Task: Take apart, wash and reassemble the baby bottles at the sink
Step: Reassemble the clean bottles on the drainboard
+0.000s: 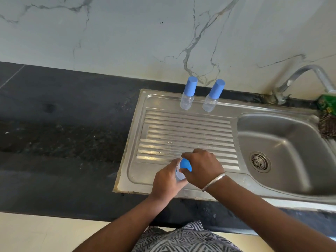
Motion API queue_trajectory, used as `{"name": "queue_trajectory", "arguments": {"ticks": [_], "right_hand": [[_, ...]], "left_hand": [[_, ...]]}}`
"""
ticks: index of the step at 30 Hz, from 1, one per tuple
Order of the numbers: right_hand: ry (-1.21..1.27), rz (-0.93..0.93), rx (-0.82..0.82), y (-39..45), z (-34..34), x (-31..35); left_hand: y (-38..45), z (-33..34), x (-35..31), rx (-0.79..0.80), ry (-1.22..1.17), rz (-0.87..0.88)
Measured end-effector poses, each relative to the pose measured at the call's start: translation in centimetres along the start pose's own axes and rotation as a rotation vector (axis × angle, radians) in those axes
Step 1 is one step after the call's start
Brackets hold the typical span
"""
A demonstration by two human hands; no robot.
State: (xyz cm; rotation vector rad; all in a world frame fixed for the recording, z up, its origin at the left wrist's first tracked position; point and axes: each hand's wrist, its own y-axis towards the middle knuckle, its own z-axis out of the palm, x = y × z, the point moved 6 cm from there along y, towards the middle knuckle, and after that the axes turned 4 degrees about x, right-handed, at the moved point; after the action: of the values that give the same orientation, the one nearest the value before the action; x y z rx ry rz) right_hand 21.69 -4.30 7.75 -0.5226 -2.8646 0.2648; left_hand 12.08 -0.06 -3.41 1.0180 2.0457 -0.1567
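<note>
The held bottle (pixel 179 172) stands roughly upright over the near edge of the drainboard (pixel 181 131), its long axis running up toward the camera with the blue cap (pixel 185 164) on top. Its clear body shows only as a pale sliver with a bit of print between the hands. The left hand (pixel 168 179) wraps its fingers around the body from the left; the right hand (pixel 203 165), a metal bangle (pixel 214 181) on its wrist, curls over and grips the cap.

Two more bottles (pixel 187 96) (pixel 212 97) stand side by side, close but apart, on the far rim of the sink unit, against the marble wall (pixel 127 33). Both are upright, clear below with tall blue caps on.

To the right lies the steel basin (pixel 283 142) with its drain (pixel 259 161); a tap (pixel 298 77) arches above its far right corner. A green packet (pixel 327 104) and a scrubber (pixel 327 126) sit at the far right edge. Dark countertop (pixel 63 133) stretches to the left. Nothing stands between the hands and the basin.
</note>
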Motion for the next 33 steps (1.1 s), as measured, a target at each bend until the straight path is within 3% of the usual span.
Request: {"name": "queue_trajectory", "arguments": {"ticks": [3,9,17,22,27,33], "right_hand": [[0.023,0.056,-0.026,-0.1,0.2,0.2],[0.047,-0.026,0.052,0.0,-0.1,-0.2],[0.111,0.126,-0.09,-0.3,-0.6,-1.2],[0.089,0.003,0.002,-0.1,-0.1,-0.9],[0.029,0.08,-0.1,-0.6,0.0,-1.5],[0.171,0.136,-0.166,-0.8,0.8,-2.4]], "left_hand": [[0.0,0.0,0.1,0.006,-0.008,-0.004],[0.1,-0.6,-0.4,-0.024,-0.023,-0.006],[0.0,-0.4,-0.4,-0.021,-0.005,0.016],[-0.1,-0.5,-0.4,-0.025,-0.025,0.005],[-0.1,-0.2,-0.4,-0.002,-0.027,0.012],[0.0,-0.8,-0.8,-0.018,-0.095,-0.001]]}}
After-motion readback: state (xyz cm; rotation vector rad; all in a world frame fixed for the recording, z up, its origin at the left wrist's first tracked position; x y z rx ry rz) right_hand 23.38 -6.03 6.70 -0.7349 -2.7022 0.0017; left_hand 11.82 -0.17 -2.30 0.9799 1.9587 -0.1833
